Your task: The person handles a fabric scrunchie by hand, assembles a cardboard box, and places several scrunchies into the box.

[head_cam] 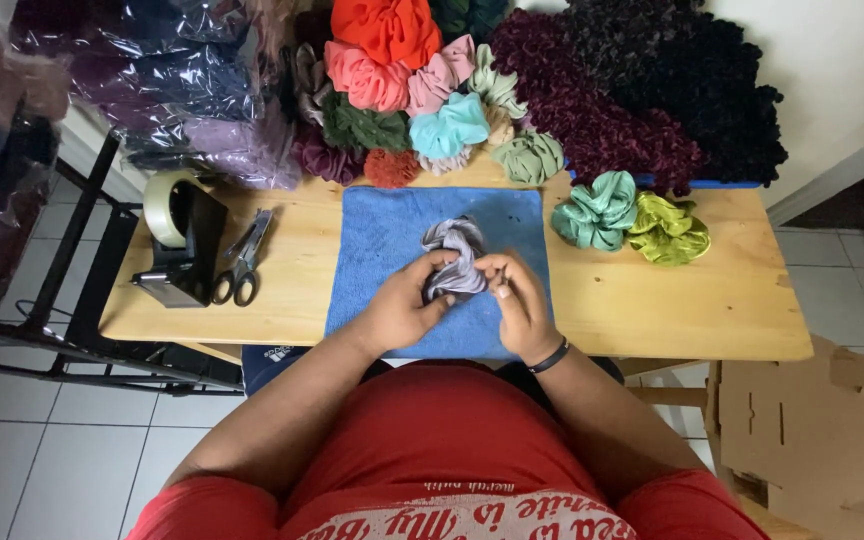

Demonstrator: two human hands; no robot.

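Grey scrunchie (455, 262) sits over the blue cloth (382, 250) on the desk (672, 300), both hands on it: left hand (404, 305) closes its grip underneath, right hand (519, 295) pinches the edge.

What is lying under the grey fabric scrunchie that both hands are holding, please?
A blue cloth mat lies under the grey fabric scrunchie, spread on the wooden table. The left hand and right hand cover the mat's part directly beneath.
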